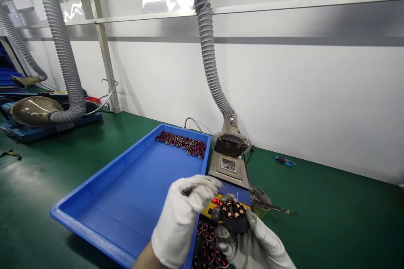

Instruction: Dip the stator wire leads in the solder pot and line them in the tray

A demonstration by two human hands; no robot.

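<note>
My right hand, in a white glove with grey-stained fingertips, holds a round black part with copper-coloured segments on its upper face. To its left is my left hand, also gloved in white, with its fingers pressed together above the edge of the blue tray; whatever those fingers may hold is hidden. Just beyond the hands stands a solder pot with a square metal top and a red digital display. Several red and black round parts lie below my left hand.
Rows of small round parts fill the tray's far end. A fume hose ends in a hood over the pot. Right of it are a cup with a tool across it and blue cutters. Another hood stands left.
</note>
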